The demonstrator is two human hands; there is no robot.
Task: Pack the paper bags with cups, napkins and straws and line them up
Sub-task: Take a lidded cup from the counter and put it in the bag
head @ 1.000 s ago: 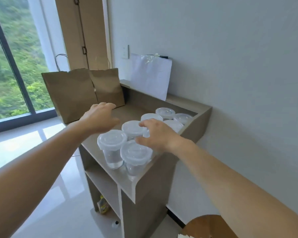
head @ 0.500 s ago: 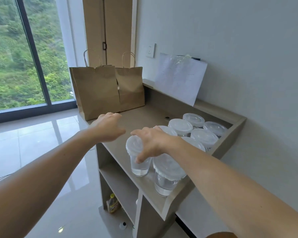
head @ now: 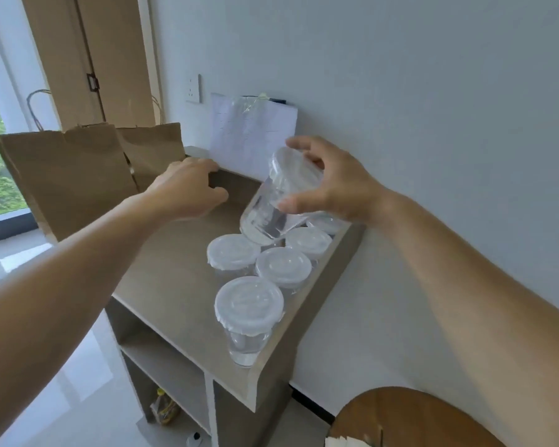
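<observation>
Right hand point(head: 333, 185) has its fingers and thumb wrapped round one clear lidded cup point(head: 278, 201), up in the air and tilted, lid end toward 1 o'clock, base hanging just over the other cups. The rest of the cups point(head: 249, 304) sit upright in a tight bunch on the tabletop point(head: 168, 269), along its wall-side edge. Left hand point(head: 188, 188) is loose with nothing in it, hovering over the tabletop at about 9 o'clock from the lifted cup. Two brown paper bags point(head: 68, 179) stand at 10 o'clock from the bunch, one overlapping the other; can't tell if the left hand touches them. A white paper sheet point(head: 252, 133) leans on the wall at 12 o'clock.
</observation>
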